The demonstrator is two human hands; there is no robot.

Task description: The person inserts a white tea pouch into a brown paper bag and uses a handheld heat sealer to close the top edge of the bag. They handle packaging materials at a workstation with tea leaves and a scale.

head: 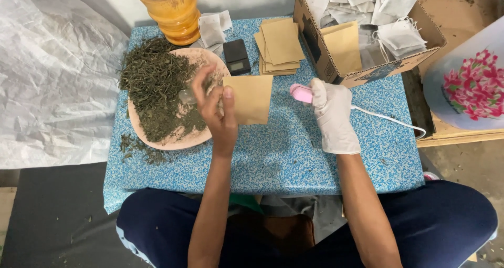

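My left hand is bare and pinches a flat tan paper pouch by its left edge, holding it up over the blue speckled table. The same hand also seems to hold a small clear spoon over the pink plate heaped with dried green leaves. My right hand wears a white glove and grips a small pink corded device, its tip just right of the pouch. A white cord trails off to the right.
A stack of tan pouches and a small black scale lie at the back. A wooden mortar stands at the back left. A cardboard box of white filter bags sits at the back right. Loose leaves litter the table's left edge.
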